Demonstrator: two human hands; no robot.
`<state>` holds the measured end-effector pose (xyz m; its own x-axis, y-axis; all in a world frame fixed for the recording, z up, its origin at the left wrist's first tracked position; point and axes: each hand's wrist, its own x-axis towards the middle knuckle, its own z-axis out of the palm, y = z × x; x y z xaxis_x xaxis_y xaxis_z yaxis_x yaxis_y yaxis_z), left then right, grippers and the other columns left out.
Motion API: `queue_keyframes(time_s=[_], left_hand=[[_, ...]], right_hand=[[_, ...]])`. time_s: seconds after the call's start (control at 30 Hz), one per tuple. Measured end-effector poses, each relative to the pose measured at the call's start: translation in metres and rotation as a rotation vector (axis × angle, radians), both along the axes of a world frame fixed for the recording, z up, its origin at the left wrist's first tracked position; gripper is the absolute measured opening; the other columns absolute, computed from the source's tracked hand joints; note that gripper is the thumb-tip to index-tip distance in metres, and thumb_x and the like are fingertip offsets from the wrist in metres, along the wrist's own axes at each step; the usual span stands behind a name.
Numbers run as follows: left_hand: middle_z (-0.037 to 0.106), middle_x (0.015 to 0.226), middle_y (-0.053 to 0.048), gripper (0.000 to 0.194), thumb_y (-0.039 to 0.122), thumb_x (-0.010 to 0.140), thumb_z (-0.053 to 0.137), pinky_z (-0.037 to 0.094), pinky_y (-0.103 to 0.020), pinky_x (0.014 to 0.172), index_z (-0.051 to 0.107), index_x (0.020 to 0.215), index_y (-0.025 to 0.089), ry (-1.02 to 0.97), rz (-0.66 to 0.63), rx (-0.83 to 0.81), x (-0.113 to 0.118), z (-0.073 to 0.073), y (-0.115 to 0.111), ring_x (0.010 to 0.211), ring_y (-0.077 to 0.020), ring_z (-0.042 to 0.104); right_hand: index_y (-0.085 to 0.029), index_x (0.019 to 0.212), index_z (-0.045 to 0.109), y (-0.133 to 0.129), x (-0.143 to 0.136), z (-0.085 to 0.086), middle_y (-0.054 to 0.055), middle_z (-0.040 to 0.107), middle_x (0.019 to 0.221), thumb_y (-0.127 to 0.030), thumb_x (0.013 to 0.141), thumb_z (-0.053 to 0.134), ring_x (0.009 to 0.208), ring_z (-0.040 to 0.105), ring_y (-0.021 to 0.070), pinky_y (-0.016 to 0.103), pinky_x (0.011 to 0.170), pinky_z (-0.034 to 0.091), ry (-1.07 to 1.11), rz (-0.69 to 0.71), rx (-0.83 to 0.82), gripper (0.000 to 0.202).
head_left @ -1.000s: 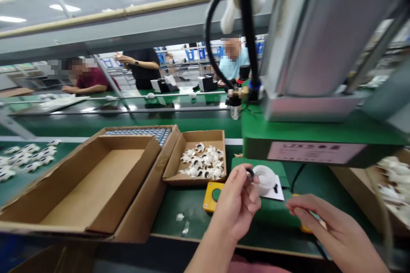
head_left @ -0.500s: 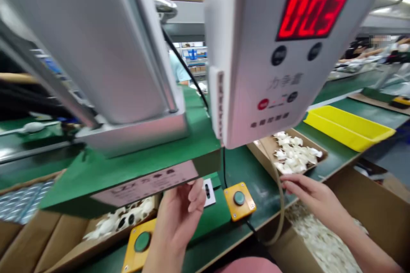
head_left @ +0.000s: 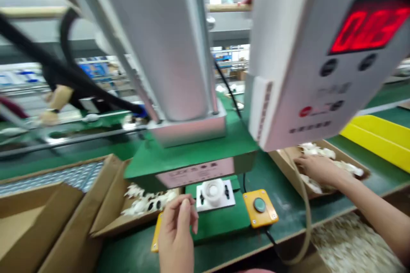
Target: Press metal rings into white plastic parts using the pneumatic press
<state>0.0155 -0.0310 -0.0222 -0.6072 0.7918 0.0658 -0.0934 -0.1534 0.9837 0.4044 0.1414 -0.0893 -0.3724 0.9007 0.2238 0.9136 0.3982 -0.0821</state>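
Note:
My left hand (head_left: 179,226) is held in front of the green press (head_left: 192,153), its fingers curled towards the thumb; whether anything small is between them is hidden. Just right of it, a round white piece (head_left: 213,192) sits on the white fixture plate (head_left: 202,202) under the press. My right hand (head_left: 320,169) reaches into a cardboard tray (head_left: 288,170) of white parts (head_left: 347,167), and its fingertips are among the parts, blurred and partly hidden.
A control box (head_left: 288,76) with a red display hangs close at upper right. Orange button boxes (head_left: 260,208) flank the fixture. Cardboard boxes (head_left: 57,209) stand at left, a yellow tray (head_left: 378,136) at right. A hose (head_left: 306,217) loops off the table edge. Another person's arm (head_left: 57,104) shows at left.
My right hand has moved from the near edge of the tray into its parts. My left hand has drawn back from under the press, and the fixture with the round piece shows. The view has shifted left.

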Motion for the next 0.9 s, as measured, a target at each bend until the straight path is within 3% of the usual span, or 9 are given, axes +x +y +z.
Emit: queue_keyframes(time_s=[0.13,0.27,0.33,0.4,0.5,0.6,0.7,0.77,0.9], left_hand=[[0.052,0.060,0.004,0.019,0.039,0.083,0.058,0.032,-0.018,0.044,0.058,0.090,0.021,-0.038,0.031,-0.046,-0.020,-0.016,-0.010,0.049,-0.0076,0.039],[0.055,0.065,0.003,0.021,0.039,0.081,0.061,0.035,-0.018,0.046,0.058,0.091,0.021,-0.071,0.107,-0.030,-0.042,-0.030,-0.018,0.053,-0.0079,0.043],[0.056,0.068,0.003,0.022,0.039,0.080,0.063,0.038,-0.018,0.051,0.058,0.090,0.021,-0.064,0.182,-0.028,-0.051,-0.034,-0.019,0.057,-0.0080,0.046],[0.056,0.069,0.004,0.022,0.040,0.080,0.063,0.040,-0.019,0.056,0.059,0.091,0.021,-0.021,0.263,-0.034,-0.059,-0.036,-0.020,0.059,-0.0083,0.046],[0.052,0.065,0.005,0.023,0.041,0.082,0.059,0.039,-0.020,0.057,0.058,0.093,0.022,0.094,0.347,-0.062,-0.066,-0.039,-0.021,0.059,-0.0091,0.044],[0.051,0.063,0.005,0.023,0.042,0.081,0.059,0.039,-0.021,0.058,0.060,0.092,0.021,0.174,0.351,-0.107,-0.068,-0.041,-0.025,0.059,-0.0105,0.045],[0.053,0.062,0.004,0.024,0.042,0.080,0.060,0.039,-0.022,0.060,0.060,0.090,0.021,0.207,0.342,-0.145,-0.070,-0.043,-0.032,0.061,-0.0124,0.047],[0.055,0.067,0.004,0.024,0.042,0.080,0.060,0.040,-0.023,0.063,0.060,0.091,0.021,0.217,0.346,-0.163,-0.072,-0.045,-0.039,0.063,-0.0133,0.049],[0.061,0.081,-0.001,0.022,0.040,0.081,0.059,0.041,-0.025,0.068,0.061,0.091,0.021,0.226,0.384,-0.185,-0.076,-0.051,-0.049,0.075,-0.0167,0.055]], right_hand=[[-0.022,0.109,0.063,0.014,0.013,-0.013,0.013,0.066,0.097,-0.028,0.088,0.040,0.075,0.066,0.0260,0.034,0.061,0.045,0.016,-0.003,0.056,0.032],[-0.020,0.118,0.054,0.007,0.007,0.009,0.019,0.060,0.108,-0.045,0.090,0.038,0.093,0.061,0.0332,0.041,0.071,0.047,0.130,-0.130,0.150,0.041],[-0.022,0.110,0.056,-0.016,-0.019,0.030,0.016,0.060,0.106,-0.052,0.088,0.040,0.090,0.061,0.0292,0.040,0.071,0.047,0.279,-0.186,0.166,0.040],[-0.026,0.111,0.054,-0.048,-0.060,0.051,0.011,0.062,0.100,-0.053,0.087,0.044,0.082,0.061,0.0226,0.034,0.068,0.048,0.439,-0.142,0.098,0.037],[-0.025,0.110,0.050,-0.091,-0.135,0.068,0.007,0.060,0.102,-0.048,0.084,0.051,0.082,0.061,0.0183,0.026,0.065,0.051,0.699,0.050,0.025,0.035],[-0.022,0.107,0.049,-0.107,-0.200,0.066,0.008,0.058,0.109,-0.038,0.088,0.049,0.097,0.058,0.0190,0.030,0.081,0.050,0.675,0.284,-0.051,0.025],[-0.022,0.107,0.053,-0.100,-0.239,0.057,0.009,0.060,0.103,-0.033,0.090,0.044,0.094,0.059,0.0214,0.035,0.078,0.050,0.493,0.381,0.023,0.022],[-0.022,0.107,0.056,-0.094,-0.249,0.050,0.009,0.062,0.102,-0.034,0.091,0.042,0.092,0.060,0.0224,0.036,0.075,0.051,0.412,0.411,0.068,0.024],[-0.023,0.111,0.057,-0.089,-0.243,0.029,0.007,0.063,0.109,-0.044,0.090,0.045,0.100,0.059,0.0241,0.040,0.087,0.048,0.364,0.450,0.075,0.031]])
